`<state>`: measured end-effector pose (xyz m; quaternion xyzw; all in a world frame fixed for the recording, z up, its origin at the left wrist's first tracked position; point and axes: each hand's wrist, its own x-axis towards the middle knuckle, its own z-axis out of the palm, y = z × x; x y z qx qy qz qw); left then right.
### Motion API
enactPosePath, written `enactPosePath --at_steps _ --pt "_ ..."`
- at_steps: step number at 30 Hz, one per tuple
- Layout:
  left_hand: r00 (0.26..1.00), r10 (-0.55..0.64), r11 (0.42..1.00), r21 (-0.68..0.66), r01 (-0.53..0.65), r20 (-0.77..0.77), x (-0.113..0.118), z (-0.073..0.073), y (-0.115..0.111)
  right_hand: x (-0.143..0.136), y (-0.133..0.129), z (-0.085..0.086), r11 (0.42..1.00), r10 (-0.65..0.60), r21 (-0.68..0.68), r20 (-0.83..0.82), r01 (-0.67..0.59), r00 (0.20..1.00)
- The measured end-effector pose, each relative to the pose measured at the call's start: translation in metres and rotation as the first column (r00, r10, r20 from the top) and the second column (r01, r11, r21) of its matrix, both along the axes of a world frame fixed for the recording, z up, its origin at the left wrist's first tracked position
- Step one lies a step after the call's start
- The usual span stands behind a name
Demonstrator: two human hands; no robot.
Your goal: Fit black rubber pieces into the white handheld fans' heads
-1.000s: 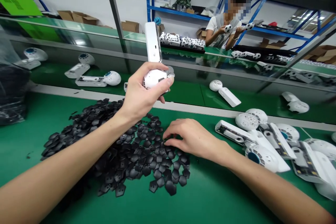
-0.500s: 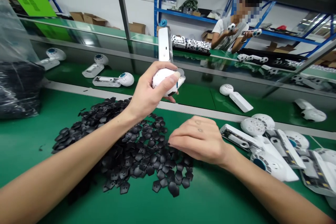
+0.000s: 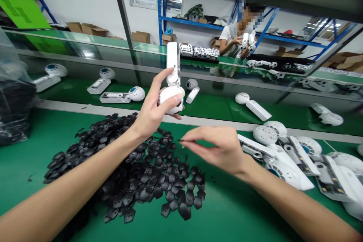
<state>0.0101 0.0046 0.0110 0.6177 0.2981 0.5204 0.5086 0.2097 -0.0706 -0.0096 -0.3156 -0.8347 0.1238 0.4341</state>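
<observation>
My left hand [image 3: 154,107] is wrapped round the ball-shaped head of a white handheld device [image 3: 172,62], its slim handle pointing up. Thumb on the near side, fingers partly hidden behind the ball. My right hand [image 3: 219,145] is closed in a pinch just right of a heap of black pentagon pieces [image 3: 141,172]. Between thumb and forefinger a small dark tip of a black piece [image 3: 180,141] shows; most of it is hidden by the fingers. The two hands are apart, the right one lower and nearer to me.
White devices [image 3: 283,159] lie piled on the green table at right. More stand on the green strip behind, such as one device [image 3: 252,106]. A clear bag of black pieces [image 3: 14,106] sits at left. Across the bench a person [image 3: 238,36] holds white devices.
My right hand has lifted off the heap's edge with a small black piece in its pinch. The left hand has turned the device, and its handle shows another side. The person opposite has brought their hands together.
</observation>
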Motion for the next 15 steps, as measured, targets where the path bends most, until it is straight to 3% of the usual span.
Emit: enactPosePath --at_steps 2,4,6,8,11,15 --pt "1.0 -0.008 1.0 0.003 0.008 -0.018 0.0 -0.001 0.001 0.01 0.007 0.013 0.959 -0.166 -0.21 0.135 0.191 0.977" --pt "1.0 -0.008 1.0 0.004 0.008 -0.016 0.001 -0.001 0.003 0.021 0.014 0.023 0.835 -0.27 -0.321 0.468 0.447 0.841" --pt "1.0 0.01 1.0 -0.017 -0.01 0.004 0.002 -0.001 0.006 0.027 0.018 0.026 0.744 -0.268 -0.27 0.717 0.611 0.644" --pt "0.999 0.034 0.997 -0.064 -0.033 0.018 0.003 0.0 0.007 0.027 0.02 0.021 0.733 -0.246 -0.226 0.792 0.642 0.559" --pt "0.998 0.056 0.99 -0.128 -0.052 0.024 0.004 0.002 0.007 0.018 0.021 0.007 0.752 -0.216 -0.237 0.793 0.615 0.57" --pt "0.998 0.05 0.989 -0.14 -0.043 0.046 0.004 0.005 0.005 0.012 0.026 -0.004 0.771 -0.2 -0.295 0.729 0.565 0.654"
